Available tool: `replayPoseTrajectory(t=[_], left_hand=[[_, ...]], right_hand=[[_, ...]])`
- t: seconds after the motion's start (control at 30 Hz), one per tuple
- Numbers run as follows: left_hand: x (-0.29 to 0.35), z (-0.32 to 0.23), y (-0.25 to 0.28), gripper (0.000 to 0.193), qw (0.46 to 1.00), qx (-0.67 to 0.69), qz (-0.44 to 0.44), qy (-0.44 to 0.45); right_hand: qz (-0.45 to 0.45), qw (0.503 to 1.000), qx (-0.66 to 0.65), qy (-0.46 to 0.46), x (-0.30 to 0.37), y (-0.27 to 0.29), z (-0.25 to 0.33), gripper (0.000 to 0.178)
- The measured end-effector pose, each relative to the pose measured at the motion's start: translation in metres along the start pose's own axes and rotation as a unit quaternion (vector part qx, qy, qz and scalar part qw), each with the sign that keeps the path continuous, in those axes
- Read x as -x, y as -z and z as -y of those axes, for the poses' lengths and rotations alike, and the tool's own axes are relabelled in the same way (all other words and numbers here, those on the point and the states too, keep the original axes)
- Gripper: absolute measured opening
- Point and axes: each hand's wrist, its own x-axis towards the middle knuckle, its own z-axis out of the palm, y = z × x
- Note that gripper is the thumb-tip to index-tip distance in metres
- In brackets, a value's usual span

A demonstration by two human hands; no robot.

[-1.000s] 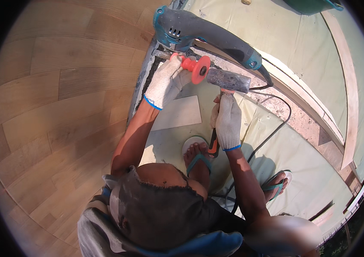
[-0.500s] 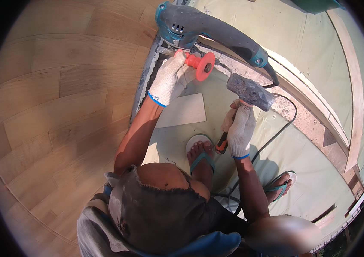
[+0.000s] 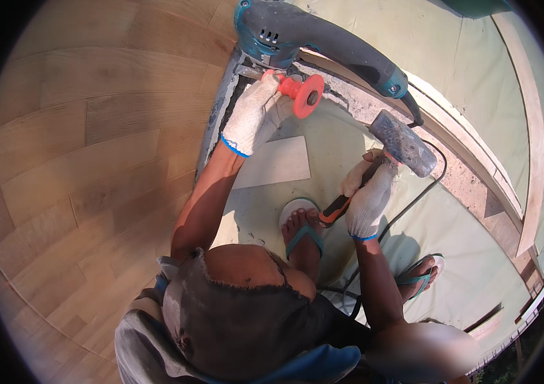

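Swung farther right since the earlier frame, one hammer (image 3: 403, 142) is clenched in the right hand (image 3: 371, 197). Beyond it, one red-guarded chisel (image 3: 293, 89) is gripped by the left hand (image 3: 250, 116) at the edge of the wood-toned floor (image 3: 121, 131), seemingly chipped only in part and left rough; farther off, one power tool (image 3: 329, 46) is seen.

Hand-guarded chisel (image 3: 291, 87) left of club hammer (image 3: 403, 144), corded power tool (image 3: 336, 43) beyond both, plank flooring (image 3: 86, 153) at far left
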Motion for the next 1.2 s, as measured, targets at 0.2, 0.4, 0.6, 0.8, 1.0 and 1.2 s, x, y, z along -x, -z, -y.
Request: replayPoseTrajectory(t=[0.2,0.4,0.6,0.8,1.0,1.2], left_hand=[[-0.01,0.005,-0.006,0.026,0.999,0.016,0.047,-0.005],[-0.003,0.009,0.006,0.028,1.0,0.004,-0.006,-0.023],[-0.009,0.008,-0.008,0.03,0.999,0.01,0.046,-0.017],[-0.005,0.001,-0.009,0.023,1.0,-0.017,0.014,-0.021],[-0.007,0.006,-0.006,0.026,0.998,0.013,0.049,-0.031],[-0.009,0.004,-0.005,0.027,0.999,0.001,0.03,-0.034]], right_hand=[[-0.032,0.994,-0.079,0.064,-0.01,-0.03,-0.021,0.045],[0.049,0.998,0.024,-0.009,-0.002,-0.007,0.001,0.043],[-0.088,0.978,-0.175,0.068,-0.008,-0.03,-0.011,0.041],[0.015,0.995,0.101,-0.013,-0.011,-0.01,-0.009,0.044],[-0.008,0.996,-0.051,0.074,-0.005,-0.028,-0.017,0.048],[0.02,0.998,0.051,-0.039,-0.006,-0.012,0.0,0.047]])
